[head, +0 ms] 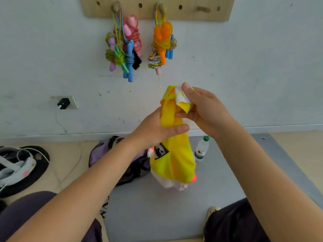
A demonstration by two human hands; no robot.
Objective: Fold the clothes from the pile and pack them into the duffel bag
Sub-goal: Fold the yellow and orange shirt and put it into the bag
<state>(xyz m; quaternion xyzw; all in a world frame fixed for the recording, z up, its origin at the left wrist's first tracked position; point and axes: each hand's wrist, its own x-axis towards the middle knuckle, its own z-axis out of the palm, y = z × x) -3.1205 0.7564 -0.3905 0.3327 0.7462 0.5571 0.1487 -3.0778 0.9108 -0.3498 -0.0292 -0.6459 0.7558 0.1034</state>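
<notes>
- While a person sat on a grey floor mat (227, 172) facing a pale wall, both bare hands held up a bright yellow, thin fabric garment with white and orange trim (173, 159); it hung in the air between the knees, clear of the mat.
- The left hand (157, 131) was closed around the garment's bunched middle, thumb laid across the front; the right hand (201, 109) pinched its top edge, near a white label, between thumb and fingers.
- A purple soft-sided duffel bag (108, 154) lay on the floor just behind the left forearm, partly hidden; whether its opening was unzipped could not be told.
- A small clear plastic water bottle with a green cap (201, 148) stood on the mat just beside the hanging cloth.
- Bundles of coloured skipping ropes (125, 49) hung from a wooden peg board on the wall.
- The garment looked light, limp and rather slippery, likely to slide out of a loose fold; taking it by the seams or shoulders and laying it flat on the mat would probably serve best.
</notes>
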